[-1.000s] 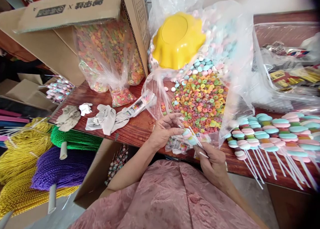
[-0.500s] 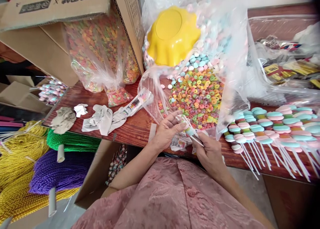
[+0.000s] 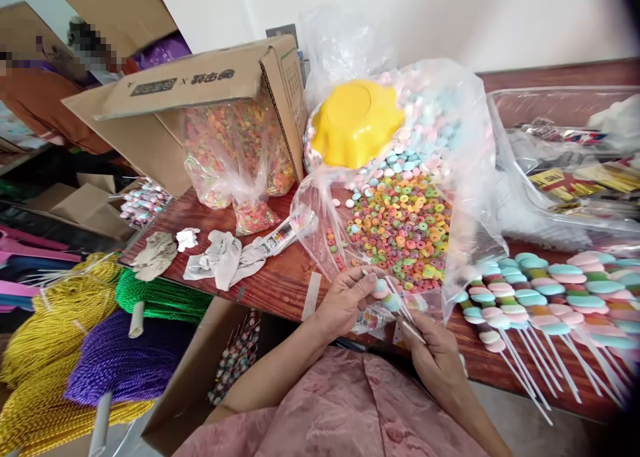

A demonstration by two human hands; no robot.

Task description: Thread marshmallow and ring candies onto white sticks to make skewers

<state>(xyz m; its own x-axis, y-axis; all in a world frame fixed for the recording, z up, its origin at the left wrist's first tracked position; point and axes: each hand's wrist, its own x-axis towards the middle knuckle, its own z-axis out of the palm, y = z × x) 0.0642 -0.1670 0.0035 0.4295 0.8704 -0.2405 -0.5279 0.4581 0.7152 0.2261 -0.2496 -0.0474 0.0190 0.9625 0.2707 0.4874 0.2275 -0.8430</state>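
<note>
My left hand [image 3: 344, 304] is closed, thumb and fingers pinching pink and blue candies threaded on a stick, a candy skewer [image 3: 389, 301]. White sticks [image 3: 412, 330] run from there into my right hand [image 3: 434, 352], whose fingers are closed round them; how many it holds I cannot make out. Just beyond both hands lies a heap of ring gummies [image 3: 400, 230] on clear plastic. Behind it is a bag of pink, white and blue candies [image 3: 435, 114] with a yellow scalloped bowl [image 3: 357, 124] upside down on top. Finished candy skewers [image 3: 530, 297] lie in rows right of my right hand.
A cardboard box [image 3: 200, 67] on its side holds bagged gummies [image 3: 235, 137]. Crumpled gloves [image 3: 217, 257] lie on the wooden table [image 3: 280, 270]. Yellow, green and purple cord [image 3: 125, 357] hangs at left. A plastic bin [image 3: 575, 97] of wrappers stands right. Another person [image 3: 50, 110] is far left.
The view has tilted upward and shifted left, so the table appears lower and further right. Both hands still hold the candy skewer and sticks; the pink and blue candies show more clearly.
</note>
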